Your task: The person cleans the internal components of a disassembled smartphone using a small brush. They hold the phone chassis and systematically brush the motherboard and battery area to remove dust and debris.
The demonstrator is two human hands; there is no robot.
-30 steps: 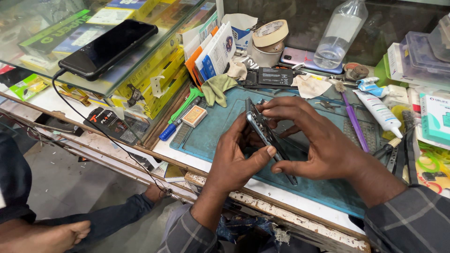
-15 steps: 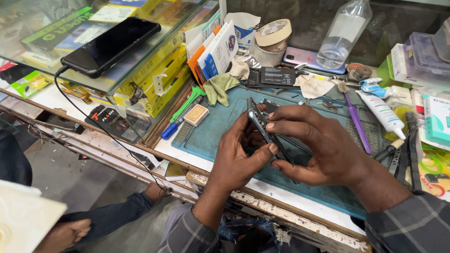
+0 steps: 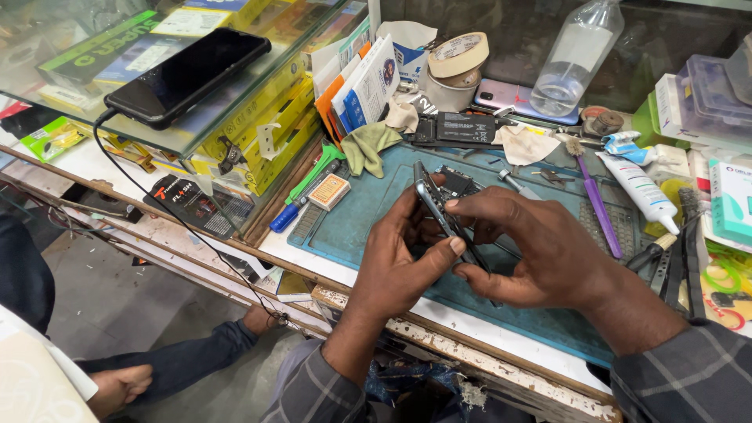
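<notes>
The opened phone (image 3: 440, 213) is gripped on edge by both hands, left hand (image 3: 399, 262) and right hand (image 3: 540, 251), so the seam faces up. It's kept over the blue mat (image 3: 352, 227), with a purple brush (image 3: 594, 200) at 2 o'clock.

A worn workbench (image 3: 501, 356) carries a teal mat (image 3: 368, 207), seemingly rubber.

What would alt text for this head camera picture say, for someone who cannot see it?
Two hands, left hand and right hand, hold an opened phone on edge above a blue-green work mat. Tools, a tape roll and a plastic bottle crowd the bench.
</notes>
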